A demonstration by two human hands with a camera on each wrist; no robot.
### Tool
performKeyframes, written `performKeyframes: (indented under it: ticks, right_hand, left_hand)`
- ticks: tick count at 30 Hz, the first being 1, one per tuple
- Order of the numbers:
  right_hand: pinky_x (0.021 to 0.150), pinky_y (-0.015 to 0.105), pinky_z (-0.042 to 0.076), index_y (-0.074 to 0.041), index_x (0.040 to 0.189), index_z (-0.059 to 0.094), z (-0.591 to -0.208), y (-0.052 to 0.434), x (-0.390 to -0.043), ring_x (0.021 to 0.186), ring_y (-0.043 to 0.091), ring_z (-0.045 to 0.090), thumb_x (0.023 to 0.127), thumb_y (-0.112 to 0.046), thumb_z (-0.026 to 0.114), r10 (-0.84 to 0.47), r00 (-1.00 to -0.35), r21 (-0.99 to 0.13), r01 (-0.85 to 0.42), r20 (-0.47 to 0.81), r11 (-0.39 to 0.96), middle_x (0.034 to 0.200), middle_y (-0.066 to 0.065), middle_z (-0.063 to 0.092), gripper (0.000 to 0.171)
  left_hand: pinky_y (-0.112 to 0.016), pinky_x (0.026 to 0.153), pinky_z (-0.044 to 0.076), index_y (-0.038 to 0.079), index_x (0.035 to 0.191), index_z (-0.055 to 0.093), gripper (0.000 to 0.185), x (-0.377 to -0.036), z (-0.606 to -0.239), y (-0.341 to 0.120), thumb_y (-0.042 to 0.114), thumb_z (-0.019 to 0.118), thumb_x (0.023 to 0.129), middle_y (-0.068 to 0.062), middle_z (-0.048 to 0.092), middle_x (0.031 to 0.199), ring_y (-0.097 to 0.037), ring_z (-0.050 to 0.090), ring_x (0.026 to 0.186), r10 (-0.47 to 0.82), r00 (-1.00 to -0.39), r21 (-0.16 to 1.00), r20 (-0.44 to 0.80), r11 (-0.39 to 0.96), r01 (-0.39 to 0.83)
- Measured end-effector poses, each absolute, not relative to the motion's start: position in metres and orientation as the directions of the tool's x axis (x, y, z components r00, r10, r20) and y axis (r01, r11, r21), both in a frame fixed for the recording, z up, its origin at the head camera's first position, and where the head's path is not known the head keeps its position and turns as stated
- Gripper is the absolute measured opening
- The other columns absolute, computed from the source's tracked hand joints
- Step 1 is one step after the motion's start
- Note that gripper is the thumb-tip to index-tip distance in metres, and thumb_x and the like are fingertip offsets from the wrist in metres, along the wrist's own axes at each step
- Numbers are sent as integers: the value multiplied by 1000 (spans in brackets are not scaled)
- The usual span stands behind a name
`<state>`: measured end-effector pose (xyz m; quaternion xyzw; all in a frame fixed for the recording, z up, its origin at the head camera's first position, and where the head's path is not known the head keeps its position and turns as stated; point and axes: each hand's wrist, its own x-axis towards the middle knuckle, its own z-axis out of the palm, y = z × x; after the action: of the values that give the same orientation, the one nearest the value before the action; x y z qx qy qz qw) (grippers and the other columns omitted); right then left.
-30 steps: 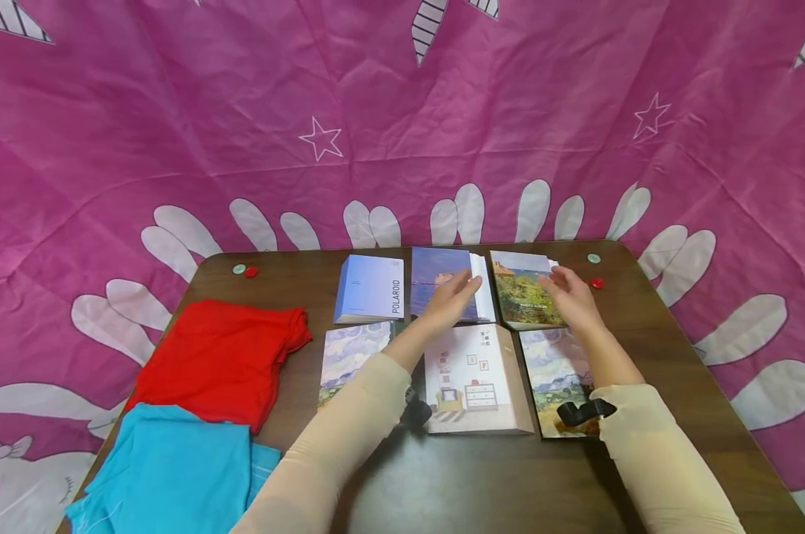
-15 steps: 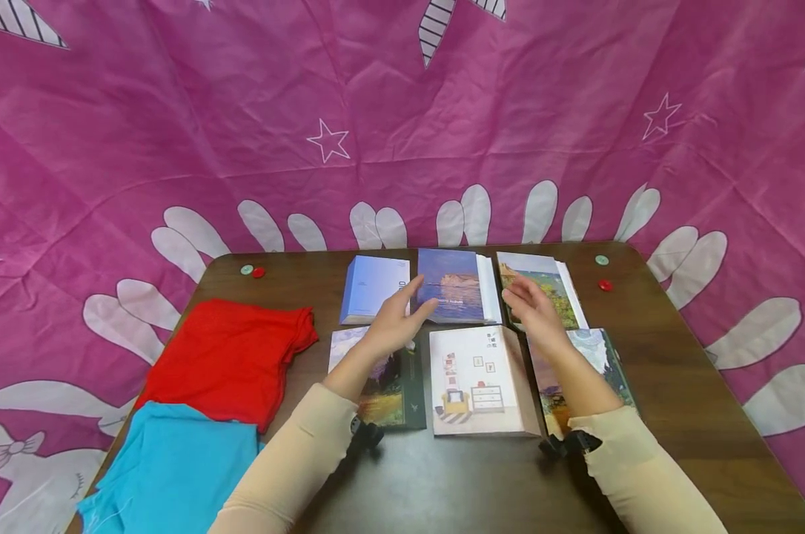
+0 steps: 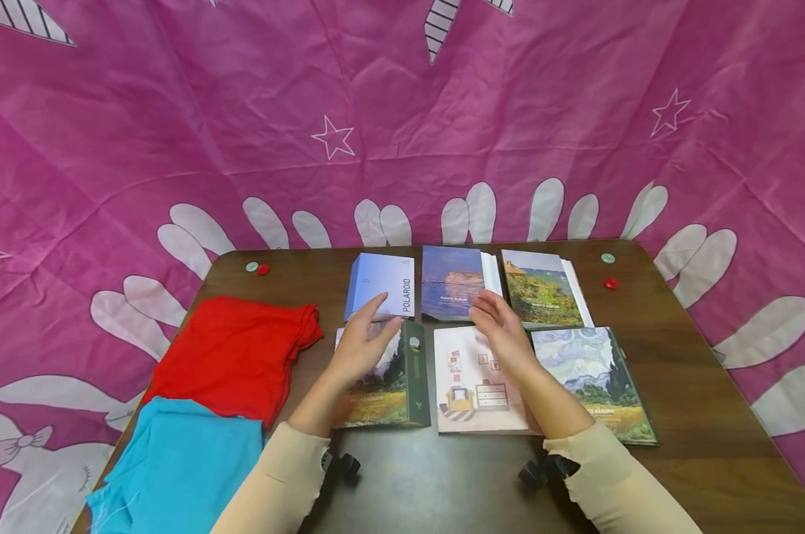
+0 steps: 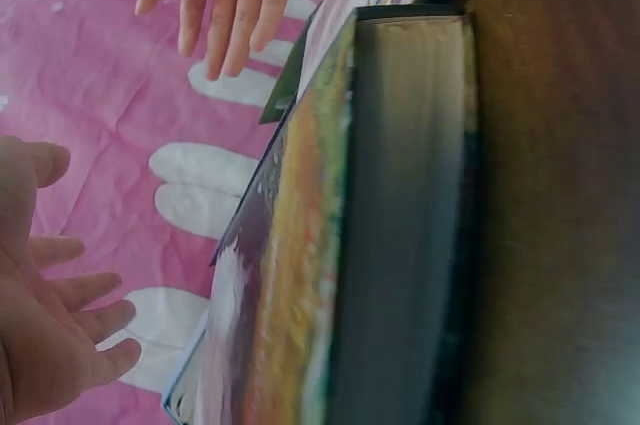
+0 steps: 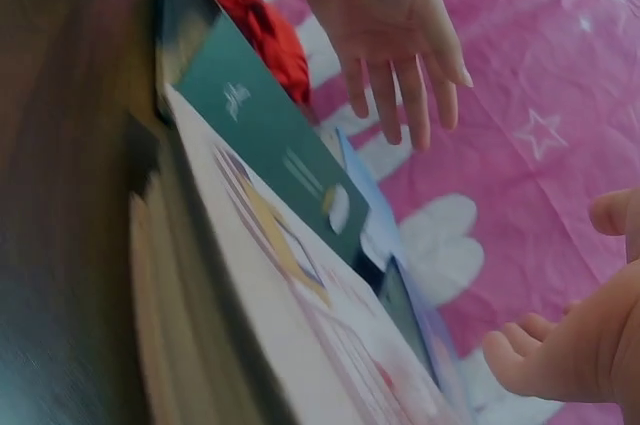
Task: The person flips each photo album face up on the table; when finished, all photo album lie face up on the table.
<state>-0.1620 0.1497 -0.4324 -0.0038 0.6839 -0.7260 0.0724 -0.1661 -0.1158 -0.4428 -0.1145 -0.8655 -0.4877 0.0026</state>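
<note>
My left hand (image 3: 359, 352) hovers over the front-left photo album (image 3: 382, 397), which has a painted landscape cover and green spine. Its fingers are loosely spread and hold nothing. My right hand (image 3: 505, 341) hangs above the white album (image 3: 462, 382) with a furniture drawing, palm turned inward, also holding nothing. Another landscape album (image 3: 585, 378) lies right of the white one. Behind them stand in a row a blue POLAROID album (image 3: 382, 285), a sea-cliff album (image 3: 452, 285) and a garden album (image 3: 542, 293). The left wrist view shows the page edges (image 4: 400, 225) of the front-left album.
A folded red cloth (image 3: 232, 356) and a folded turquoise cloth (image 3: 182, 460) lie at the table's left. Small green and red buttons sit in both back corners, such as the red one (image 3: 611, 283). A pink printed curtain (image 3: 402, 111) hangs behind the brown table (image 3: 703, 415).
Both hands have moved left and toward the body, from over the back row to over the front row of albums. The albums and cloths lie as before.
</note>
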Motion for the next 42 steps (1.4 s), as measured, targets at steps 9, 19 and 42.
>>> performKeyframes:
  ticks: [9, 19, 42]
  right_hand:
    - [117, 53, 33, 2, 156, 27, -446, 113, -143, 145, 39, 35, 105, -18, 53, -204, -969, -987, 153, -141, -44, 158, 25, 33, 61]
    - [120, 50, 27, 3, 155, 30, -461, 86, -125, 148, 40, 28, 103, -17, 56, -264, -937, -967, 249, -228, -50, 160, 27, 30, 62]
    - [124, 53, 10, 14, 152, 22, -456, 68, -112, 152, 39, 16, 108, -34, 31, -272, -936, -909, 301, -224, -287, 162, 30, 19, 66]
  left_hand:
    - [-55, 116, 33, -2, 148, 47, 59, -141, -459, -132, 21, 67, 98, -20, 44, 154, -39, 44, 140, 79, -973, 850, 215, 476, 226]
    - [-50, 111, 39, -6, 145, 49, 56, -115, -477, -141, 12, 68, 96, -25, 42, 153, -40, 49, 136, -40, -977, 912, 211, 369, 181]
    - [-47, 120, 28, -2, 143, 54, 53, -99, -491, -129, 15, 70, 96, -20, 43, 155, -34, 38, 145, -106, -993, 967, 54, 254, 25]
